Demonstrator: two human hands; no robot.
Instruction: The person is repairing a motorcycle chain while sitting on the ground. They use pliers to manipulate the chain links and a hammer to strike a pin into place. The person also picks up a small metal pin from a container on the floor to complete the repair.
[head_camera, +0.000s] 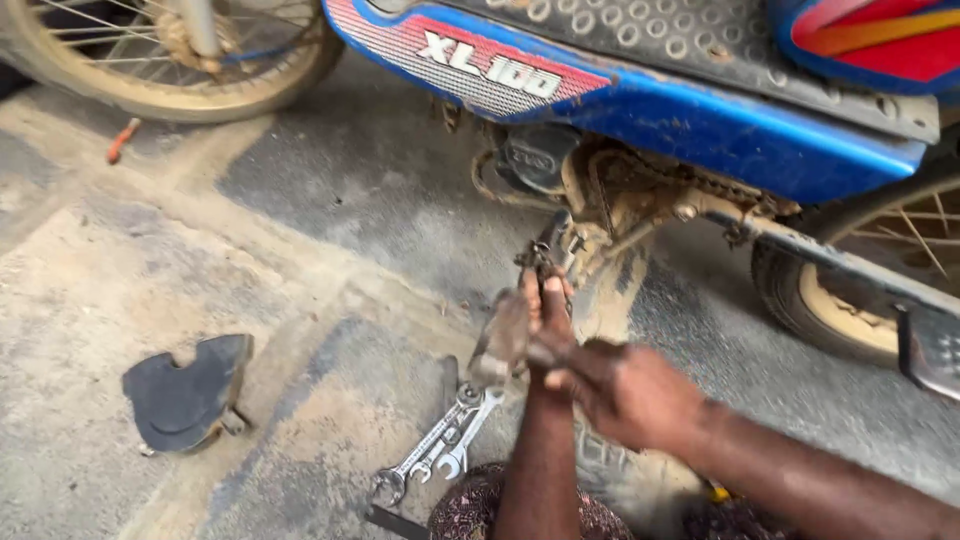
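Note:
A blue moped (700, 120) stands over a dusty concrete floor, its muddy engine and drive chain (640, 185) exposed. My left hand (545, 310) reaches up from below, its fingertips pinched on a loose end of the chain (538, 262) under the engine. My right hand (625, 390) comes in from the right, just beside the left wrist. It is closed around the end of a dusty grey metal part (500, 340) that slants down to the floor. What exactly this part is stays unclear through blur.
Two or three combination wrenches (440, 450) lie on the floor below my hands. A black plastic cover (185, 395) lies to the left. A red-handled screwdriver (122, 140) lies near the front wheel (180, 70). The rear wheel (850, 290) and a footrest (935, 350) are at right.

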